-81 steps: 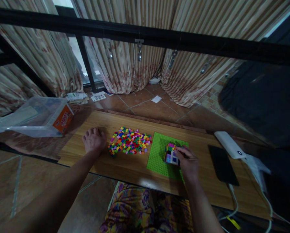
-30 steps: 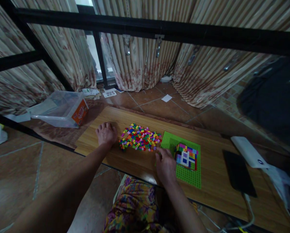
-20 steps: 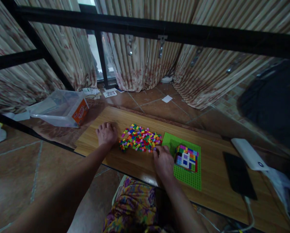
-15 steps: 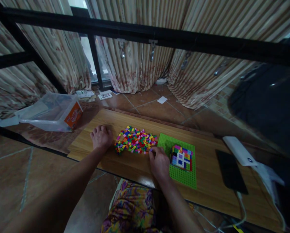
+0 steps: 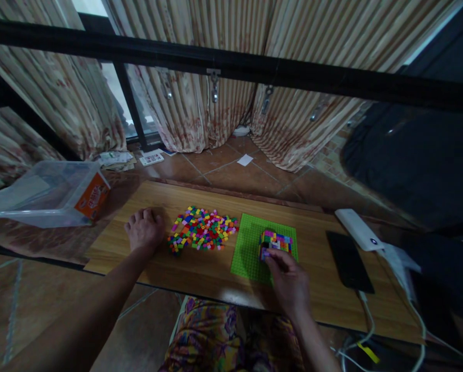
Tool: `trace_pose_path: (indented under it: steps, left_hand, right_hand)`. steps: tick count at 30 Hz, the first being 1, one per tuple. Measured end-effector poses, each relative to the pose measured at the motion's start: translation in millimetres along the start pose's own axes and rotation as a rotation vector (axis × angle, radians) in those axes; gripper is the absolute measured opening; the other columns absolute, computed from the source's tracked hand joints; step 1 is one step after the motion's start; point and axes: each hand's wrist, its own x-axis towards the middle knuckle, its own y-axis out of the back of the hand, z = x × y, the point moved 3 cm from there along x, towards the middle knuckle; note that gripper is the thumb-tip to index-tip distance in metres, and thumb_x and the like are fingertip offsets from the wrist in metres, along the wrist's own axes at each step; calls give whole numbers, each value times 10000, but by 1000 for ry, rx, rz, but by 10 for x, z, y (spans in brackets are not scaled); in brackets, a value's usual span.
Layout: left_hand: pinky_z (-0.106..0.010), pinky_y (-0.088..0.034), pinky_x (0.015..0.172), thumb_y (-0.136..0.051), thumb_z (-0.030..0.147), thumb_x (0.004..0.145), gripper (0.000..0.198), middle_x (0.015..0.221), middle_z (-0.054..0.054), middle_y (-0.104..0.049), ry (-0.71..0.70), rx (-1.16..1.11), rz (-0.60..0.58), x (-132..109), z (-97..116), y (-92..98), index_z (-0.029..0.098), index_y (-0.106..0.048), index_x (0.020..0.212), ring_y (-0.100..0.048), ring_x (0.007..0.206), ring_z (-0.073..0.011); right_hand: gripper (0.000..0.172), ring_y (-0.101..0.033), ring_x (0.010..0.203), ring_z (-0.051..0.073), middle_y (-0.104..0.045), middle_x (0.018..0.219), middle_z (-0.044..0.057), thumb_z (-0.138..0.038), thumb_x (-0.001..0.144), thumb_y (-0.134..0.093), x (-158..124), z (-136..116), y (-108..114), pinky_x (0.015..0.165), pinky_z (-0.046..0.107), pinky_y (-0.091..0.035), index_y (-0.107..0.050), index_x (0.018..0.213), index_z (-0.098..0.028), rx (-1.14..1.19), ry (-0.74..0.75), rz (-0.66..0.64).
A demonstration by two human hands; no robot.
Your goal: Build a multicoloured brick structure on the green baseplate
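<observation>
My left hand rests palm down on the wooden table, fingers loosely apart with nothing in them. Just right of it lies a loose heap of small toy bricks in many colours. My right hand is closed in a pinch at the near left corner of a low multicoloured brick build. A small purple toy brick shows at its fingertips. The build sits on a green baseplate, and my right hand covers the near part of both.
A black phone with a cable and a white device lie at the table's right. A clear plastic bin with an orange label stands at left. Beyond the table are a dark metal rail and striped curtains.
My right hand has moved right, from the heap's near edge to the brick build, with the small brick in its fingers. My left hand stays on the table. The view has turned slightly right.
</observation>
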Motion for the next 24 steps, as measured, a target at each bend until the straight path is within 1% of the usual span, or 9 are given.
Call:
trace_pose_path:
  steps: [3,5,8,12,18,24]
  left_hand:
    - [-486,-378,946,-309,392,899,464,1241,-197,-565,0,1,-8,5,2,-3,128,-584,1163,-480,1162,-349]
    - [-491,-382,945,-318,389,896,457,1241,-204,-560,-6,-8,-1,7,4,2,126,-584,1161,-479,1165,-351]
    - [-501,-381,954,-338,380,892,454,1236,-218,-560,-16,-30,-2,4,9,17,115,-583,1168,-478,1166,-359]
    - [-515,-378,961,-350,374,891,456,1245,-226,-558,-16,-54,-13,3,17,33,111,-578,1187,-470,1179,-375]
    - [-524,-366,970,-349,364,899,455,1263,-231,-546,-16,-72,-14,-6,24,38,99,-574,1192,-455,1199,-382]
    - [-512,-359,975,-366,356,892,440,1263,-212,-549,1,-63,-6,-17,26,36,106,-570,1190,-460,1191,-367]
  right_hand:
    - [257,-672,867,218,-726,978,82,-401,840,-580,158,34,195,803,359,-512,-714,948,-209,-142,91,55]
    - [272,-665,832,221,-727,956,88,-405,843,-571,255,34,248,777,359,-508,-715,953,-203,-219,149,56]
    - [259,-657,844,227,-729,931,81,-390,853,-547,357,28,235,799,371,-493,-721,910,-207,-289,211,20]
    - [229,-647,869,214,-721,922,61,-335,865,-525,419,26,169,813,352,-479,-723,860,-220,-311,262,-44]
    - [210,-644,839,198,-704,877,52,-311,860,-535,449,33,156,770,320,-479,-716,831,-208,-277,258,-34]
    - [211,-654,825,191,-717,880,45,-360,861,-561,439,60,161,769,315,-488,-715,845,-217,-213,273,2]
